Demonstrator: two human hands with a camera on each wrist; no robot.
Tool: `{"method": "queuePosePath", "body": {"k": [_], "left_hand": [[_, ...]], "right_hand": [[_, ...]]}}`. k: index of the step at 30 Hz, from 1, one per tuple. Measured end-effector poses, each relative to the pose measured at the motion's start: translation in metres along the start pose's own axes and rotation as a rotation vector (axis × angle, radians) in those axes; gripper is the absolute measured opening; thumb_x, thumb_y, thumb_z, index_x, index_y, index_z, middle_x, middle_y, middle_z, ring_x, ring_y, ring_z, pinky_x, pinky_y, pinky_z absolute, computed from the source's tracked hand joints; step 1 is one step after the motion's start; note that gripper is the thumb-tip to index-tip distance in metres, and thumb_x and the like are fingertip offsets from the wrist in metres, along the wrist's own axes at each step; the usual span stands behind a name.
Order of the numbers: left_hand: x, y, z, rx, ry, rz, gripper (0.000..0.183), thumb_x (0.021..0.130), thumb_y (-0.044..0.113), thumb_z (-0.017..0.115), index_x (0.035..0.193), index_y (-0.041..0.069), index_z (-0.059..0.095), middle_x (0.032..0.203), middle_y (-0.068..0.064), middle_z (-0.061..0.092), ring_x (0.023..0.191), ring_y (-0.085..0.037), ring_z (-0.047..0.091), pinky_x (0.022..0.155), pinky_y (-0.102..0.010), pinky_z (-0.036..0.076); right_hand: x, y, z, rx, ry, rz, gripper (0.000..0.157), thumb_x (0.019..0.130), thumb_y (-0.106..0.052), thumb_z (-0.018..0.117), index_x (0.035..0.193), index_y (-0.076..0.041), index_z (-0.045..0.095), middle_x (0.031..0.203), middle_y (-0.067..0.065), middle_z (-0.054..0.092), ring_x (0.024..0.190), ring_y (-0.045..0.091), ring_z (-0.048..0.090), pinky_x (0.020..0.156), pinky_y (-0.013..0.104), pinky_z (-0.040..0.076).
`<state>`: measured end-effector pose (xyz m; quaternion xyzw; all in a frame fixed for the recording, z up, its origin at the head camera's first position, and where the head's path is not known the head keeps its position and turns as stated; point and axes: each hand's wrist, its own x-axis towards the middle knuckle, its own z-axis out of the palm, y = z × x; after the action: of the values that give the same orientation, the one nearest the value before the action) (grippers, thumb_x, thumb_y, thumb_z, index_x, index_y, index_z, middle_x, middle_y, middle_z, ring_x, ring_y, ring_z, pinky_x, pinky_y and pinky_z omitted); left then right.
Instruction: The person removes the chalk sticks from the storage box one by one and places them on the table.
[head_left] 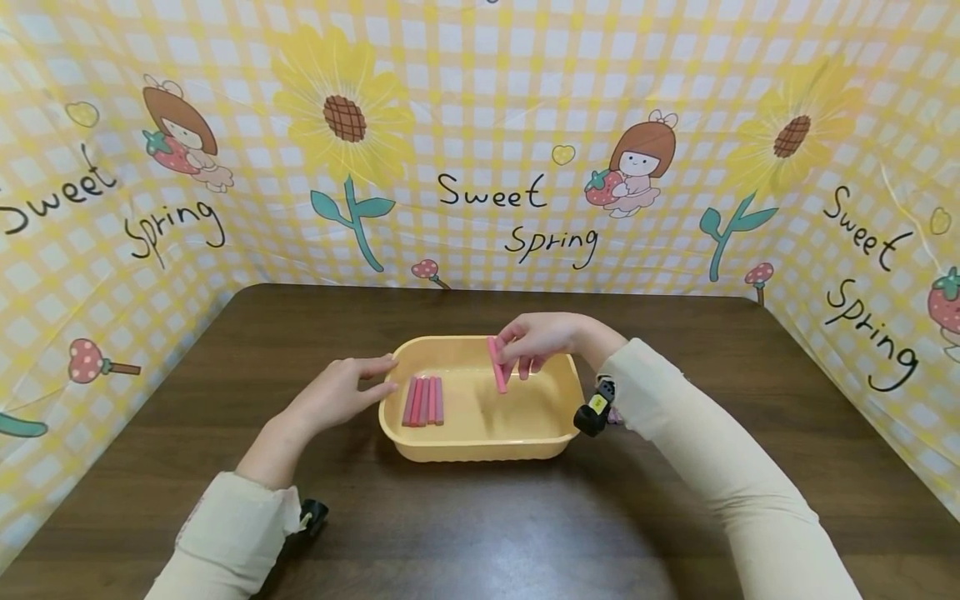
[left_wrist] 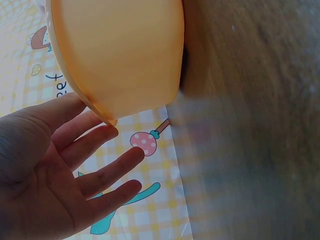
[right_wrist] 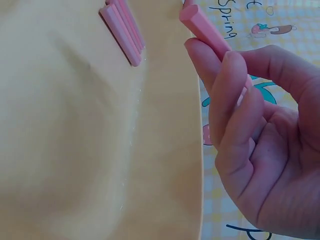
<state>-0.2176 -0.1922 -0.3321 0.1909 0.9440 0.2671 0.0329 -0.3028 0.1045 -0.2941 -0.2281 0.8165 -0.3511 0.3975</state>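
A yellow plastic basin (head_left: 525,429) stands on the table. Several slim sticks (head_left: 423,402) in pink and mauve lie side by side on its left floor. My left hand (head_left: 333,393) is at the basin's left end, thumb and fingertips touching the rim; in the left wrist view the fingers (left_wrist: 112,167) are spread and fairly straight. Over the basin's right half, my right hand (head_left: 542,342) pinches one pink stick (head_left: 497,365) between thumb and fingers. That stick is tilted, and the right wrist view shows its flat-sided end above the fingertips.
The dark wood table (head_left: 450,525) extends around the basin. A yellow checked cloth (head_left: 480,108) with printed flowers hangs behind and at both sides. Beside the basin's right end, a small purplish thing (head_left: 615,415) is mostly hidden by the right wrist.
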Motion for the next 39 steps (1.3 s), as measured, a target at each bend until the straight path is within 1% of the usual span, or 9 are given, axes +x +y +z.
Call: {"method": "queuePosePath", "body": {"k": [6,12,22,26,32,36,39], "left_hand": [[0.0,0.0,0.0,0.0,-0.004,0.001,0.047,0.091,0.021,0.06,0.132,0.0,0.051,0.135,-0.021,0.05,0.125,-0.038,0.049,0.101,-0.053,0.041],[0.0,-0.002,0.0,-0.003,-0.009,-0.005,0.047,0.091,0.02,0.059,0.133,0.0,0.05,0.136,-0.021,0.049,0.125,-0.039,0.049,0.101,-0.054,0.041],[0.001,-0.002,0.0,-0.005,-0.008,-0.007,0.047,0.091,0.02,0.06,0.133,-0.001,0.05,0.135,-0.021,0.05,0.125,-0.039,0.049,0.101,-0.053,0.041],[0.001,-0.003,0.001,-0.007,-0.008,-0.01,0.048,0.091,0.021,0.06,0.133,0.0,0.05,0.135,-0.021,0.05,0.125,-0.039,0.049,0.101,-0.053,0.041],[0.001,-0.004,0.001,-0.003,-0.007,-0.009,0.047,0.091,0.02,0.06,0.133,0.0,0.05,0.135,-0.022,0.05,0.125,-0.039,0.049,0.101,-0.054,0.041],[0.001,-0.004,0.001,0.0,-0.005,-0.005,0.047,0.091,0.02,0.059,0.132,0.0,0.05,0.135,-0.022,0.05,0.125,-0.039,0.049,0.101,-0.054,0.041],[0.0,-0.004,0.001,0.0,-0.006,-0.008,0.047,0.091,0.02,0.059,0.132,0.0,0.05,0.135,-0.022,0.05,0.125,-0.039,0.049,0.101,-0.054,0.041]], "right_hand": [[-0.008,0.004,0.0,0.017,0.028,-0.001,0.017,0.093,-0.017,0.054,0.102,-0.004,0.06,0.082,0.001,0.071,0.059,0.008,0.057,0.055,0.017,0.044],[-0.015,0.011,-0.002,0.036,0.04,0.0,0.017,0.093,-0.018,0.055,0.103,-0.005,0.06,0.084,0.001,0.072,0.059,0.009,0.056,0.055,0.017,0.044],[-0.031,0.023,-0.004,0.027,0.07,-0.017,0.018,0.093,-0.019,0.054,0.103,-0.005,0.059,0.082,-0.001,0.07,0.059,0.008,0.056,0.054,0.018,0.043],[-0.036,0.028,-0.005,0.037,0.072,-0.038,0.018,0.094,-0.018,0.053,0.103,-0.003,0.058,0.082,0.0,0.071,0.058,0.01,0.055,0.053,0.019,0.043],[-0.043,0.035,-0.006,0.044,0.07,-0.07,0.018,0.094,-0.016,0.051,0.102,-0.002,0.058,0.08,0.0,0.071,0.056,0.008,0.052,0.053,0.019,0.043],[-0.047,0.041,-0.007,0.079,0.057,-0.095,0.017,0.094,-0.015,0.05,0.1,0.0,0.057,0.078,0.002,0.071,0.055,0.008,0.05,0.052,0.018,0.041],[-0.05,0.046,-0.007,0.108,0.06,-0.095,0.015,0.094,-0.014,0.049,0.099,-0.001,0.056,0.078,0.003,0.071,0.055,0.008,0.048,0.052,0.017,0.039]]}}
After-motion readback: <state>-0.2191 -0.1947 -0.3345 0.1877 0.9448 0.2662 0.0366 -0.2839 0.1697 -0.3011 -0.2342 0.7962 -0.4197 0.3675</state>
